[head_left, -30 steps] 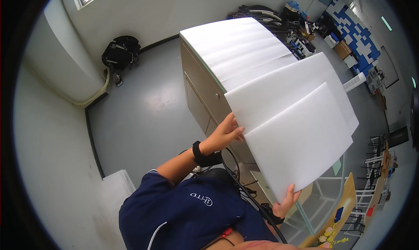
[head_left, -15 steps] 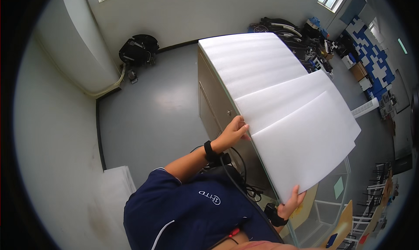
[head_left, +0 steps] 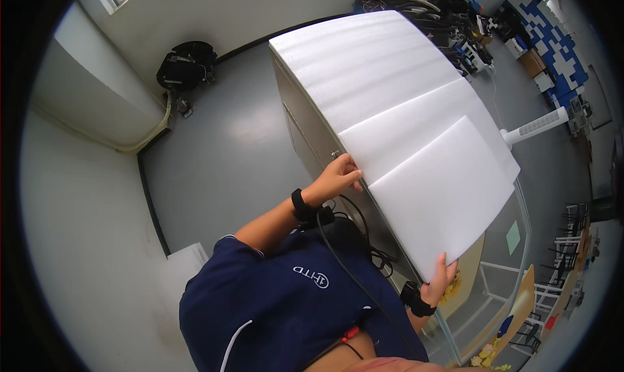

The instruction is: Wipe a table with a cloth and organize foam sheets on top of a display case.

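Thin white foam sheets lie overlapped along a long cabinet [head_left: 305,115]. The top foam sheet [head_left: 445,193] is nearest me, above a middle foam sheet [head_left: 416,125] and a longer foam sheet [head_left: 364,66] toward the far end. My right hand [head_left: 442,281] grips the near corner of the top sheet, thumb above, its other fingers mostly hidden underneath. My left hand [head_left: 341,175] is closed at the cabinet's left edge, beside the top sheet's left corner. What its curled fingers hold, if anything, is hidden. Each wrist wears a black strap.
A glass-topped stand [head_left: 491,271] is under the right end of the sheets. Beyond it are a white tower fan [head_left: 536,125] and several stools [head_left: 565,255]. Black cables [head_left: 374,242] hang by my body. Dark equipment [head_left: 186,66] sits by the far wall.
My view has turned, so the cabinet and sheets sit higher and more to the left, and more of the fan shows. Both hands keep their places along the sheets.
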A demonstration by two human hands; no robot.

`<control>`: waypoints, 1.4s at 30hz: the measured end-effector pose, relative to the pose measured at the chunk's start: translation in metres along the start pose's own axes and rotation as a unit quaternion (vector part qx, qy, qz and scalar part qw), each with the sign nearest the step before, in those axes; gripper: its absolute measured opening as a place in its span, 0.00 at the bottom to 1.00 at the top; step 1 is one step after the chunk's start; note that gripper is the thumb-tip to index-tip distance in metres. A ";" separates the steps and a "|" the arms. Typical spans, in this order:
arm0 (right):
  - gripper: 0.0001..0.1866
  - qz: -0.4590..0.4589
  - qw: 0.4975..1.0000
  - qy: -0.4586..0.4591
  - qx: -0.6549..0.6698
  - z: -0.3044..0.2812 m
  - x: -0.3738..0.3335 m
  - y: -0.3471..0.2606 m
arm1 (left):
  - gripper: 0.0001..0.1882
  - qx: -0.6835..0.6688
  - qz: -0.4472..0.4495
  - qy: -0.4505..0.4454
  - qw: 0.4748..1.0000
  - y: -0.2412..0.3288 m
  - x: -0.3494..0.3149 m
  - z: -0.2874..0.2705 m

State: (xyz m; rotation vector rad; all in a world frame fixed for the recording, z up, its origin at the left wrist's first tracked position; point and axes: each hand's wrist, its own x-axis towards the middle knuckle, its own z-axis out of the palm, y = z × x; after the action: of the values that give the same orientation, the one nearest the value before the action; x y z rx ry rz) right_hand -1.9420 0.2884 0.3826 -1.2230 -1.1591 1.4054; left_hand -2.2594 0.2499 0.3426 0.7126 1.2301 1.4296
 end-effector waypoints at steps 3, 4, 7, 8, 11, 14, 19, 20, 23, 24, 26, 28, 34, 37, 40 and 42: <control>0.24 0.008 1.000 0.014 -0.009 0.004 0.003 0.001 | 0.13 -0.025 -0.023 -0.024 0.999 0.006 0.001 -0.007; 0.23 0.005 1.000 0.012 -0.024 0.001 0.006 0.006 | 0.13 -0.019 -0.018 -0.025 0.999 0.004 -0.001 -0.014; 0.22 0.000 0.999 0.022 -0.043 0.009 0.002 0.005 | 0.16 -0.001 -0.016 -0.049 0.999 0.002 0.000 -0.024; 0.22 -0.003 0.998 0.046 -0.031 0.006 -0.003 0.008 | 0.16 0.000 0.006 -0.065 0.998 0.002 0.002 -0.022; 0.22 -0.018 0.995 0.095 -0.018 0.015 -0.017 0.007 | 0.15 0.008 0.029 -0.099 0.995 0.015 0.006 -0.020; 0.23 -0.054 0.995 0.089 0.000 0.023 -0.021 0.008 | 0.16 0.083 0.083 -0.134 0.984 0.019 0.005 -0.032; 0.21 -0.041 0.995 0.094 -0.021 0.032 -0.012 0.008 | 0.14 0.123 0.101 -0.075 0.984 0.013 0.011 -0.039; 0.21 -0.028 0.994 0.092 -0.047 0.033 -0.008 0.009 | 0.14 0.106 0.102 -0.078 0.986 0.011 0.014 -0.041; 0.21 -0.029 0.987 0.092 -0.127 0.036 0.005 0.011 | 0.13 0.074 0.099 -0.069 0.990 0.016 0.013 -0.044; 0.21 -0.041 0.982 0.103 -0.154 0.040 0.005 0.008 | 0.11 0.067 0.089 -0.051 0.992 0.019 0.014 -0.042; 0.22 -0.070 0.968 0.132 -0.200 0.048 0.006 0.004 | 0.11 0.087 0.079 -0.062 0.991 0.011 0.021 -0.048; 0.24 -0.098 0.948 0.160 -0.255 0.050 0.005 0.010 | 0.11 0.095 0.068 -0.053 0.992 0.011 0.022 -0.052; 0.25 -0.141 0.899 0.221 -0.351 0.057 0.006 0.018 | 0.10 0.087 0.068 -0.053 0.993 0.014 0.026 -0.052; 0.24 -0.158 0.885 0.233 -0.372 0.057 0.008 0.024 | 0.13 0.097 0.054 -0.060 0.992 0.017 0.025 -0.061; 0.24 -0.158 0.875 0.242 -0.387 0.057 0.008 0.025 | 0.14 0.106 0.034 -0.056 0.992 0.016 0.026 -0.065; 0.24 -0.132 0.873 0.223 -0.413 0.058 0.006 0.016 | 0.14 0.096 0.020 -0.046 0.994 0.017 0.027 -0.066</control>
State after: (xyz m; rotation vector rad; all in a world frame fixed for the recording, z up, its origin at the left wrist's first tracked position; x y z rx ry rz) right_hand -2.0015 0.2876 0.3695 -1.7584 -1.5605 0.3401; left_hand -2.3314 0.2571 0.3342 0.9296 1.2990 1.3076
